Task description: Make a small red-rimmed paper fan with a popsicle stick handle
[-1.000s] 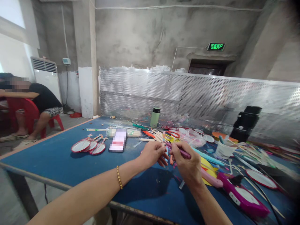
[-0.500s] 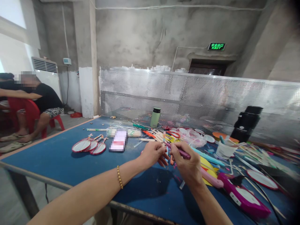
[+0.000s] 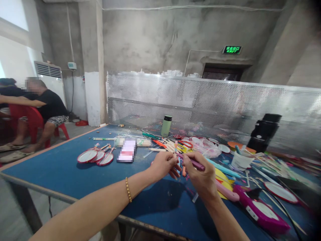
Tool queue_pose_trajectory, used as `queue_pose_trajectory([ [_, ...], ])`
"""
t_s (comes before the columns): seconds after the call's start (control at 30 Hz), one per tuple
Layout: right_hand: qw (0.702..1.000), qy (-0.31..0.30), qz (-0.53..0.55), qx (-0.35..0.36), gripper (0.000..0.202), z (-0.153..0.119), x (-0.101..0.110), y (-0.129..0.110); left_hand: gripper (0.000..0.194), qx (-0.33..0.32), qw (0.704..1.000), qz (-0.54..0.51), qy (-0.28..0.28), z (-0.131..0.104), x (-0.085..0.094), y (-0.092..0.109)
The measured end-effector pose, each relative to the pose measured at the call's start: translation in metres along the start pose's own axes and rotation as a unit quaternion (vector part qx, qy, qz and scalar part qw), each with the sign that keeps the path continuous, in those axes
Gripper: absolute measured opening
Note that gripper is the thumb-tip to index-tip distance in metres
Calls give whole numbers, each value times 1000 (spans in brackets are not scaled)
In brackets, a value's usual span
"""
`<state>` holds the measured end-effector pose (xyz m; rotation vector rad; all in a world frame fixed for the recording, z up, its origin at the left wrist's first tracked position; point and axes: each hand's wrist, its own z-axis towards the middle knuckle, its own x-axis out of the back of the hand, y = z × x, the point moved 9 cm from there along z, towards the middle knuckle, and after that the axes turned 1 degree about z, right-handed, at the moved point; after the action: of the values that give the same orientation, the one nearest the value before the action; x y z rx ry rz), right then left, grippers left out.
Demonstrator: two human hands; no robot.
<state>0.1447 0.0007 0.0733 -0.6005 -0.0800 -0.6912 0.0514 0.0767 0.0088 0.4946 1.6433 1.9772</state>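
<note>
My left hand [image 3: 165,164], with a gold bead bracelet at the wrist, pinches a small thin stick [image 3: 176,146] that stands upright and is orange toward its top. My right hand [image 3: 202,172] is closed around a purple pen-shaped tool [image 3: 197,165], whose tip points left at the stick. Whether tip and stick touch, I cannot tell. Both hands are above the blue table [image 3: 140,197]. Partly hidden behind them lie small coloured pieces. Near my right wrist are a yellow flat piece [image 3: 222,182] and a pink handle [image 3: 227,190].
Several red-rimmed round pieces [image 3: 86,156] lie left of a phone [image 3: 126,150]. A green bottle [image 3: 166,125] stands behind the wooden sticks. To the right are a white cup [image 3: 241,160], a magenta device [image 3: 263,211] and a black cable. Another person [image 3: 47,103] sits far left.
My hands hold nearly the same pose, with only a very slight shift of the right hand. The seated person at the left has moved a little to the right.
</note>
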Motion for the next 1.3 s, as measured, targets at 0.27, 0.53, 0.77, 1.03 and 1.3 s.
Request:
queue_pose_trajectory([
  [0.27, 1000, -5, 7, -8, 16, 0, -1, 1, 10, 0, 1000, -6, 3, 1, 1, 0],
  [0.53, 1000, -6, 14, -16, 19, 0, -2, 3, 11, 1, 1000, -3, 3, 1, 1, 0],
  [0.77, 1000, -16, 18, -16, 19, -1, -3, 0, 13, -8, 1000, -5, 0, 0, 2, -1],
  [1.03, 1000, -11, 5, -14, 20, -1, -2, -1, 11, -1, 1000, -4, -2, 1, 1, -2],
  [1.3, 1000, -4, 6, -25, 21, -2, 0, 2, 13, -2, 1000, -2, 1, 1, 2, -1],
])
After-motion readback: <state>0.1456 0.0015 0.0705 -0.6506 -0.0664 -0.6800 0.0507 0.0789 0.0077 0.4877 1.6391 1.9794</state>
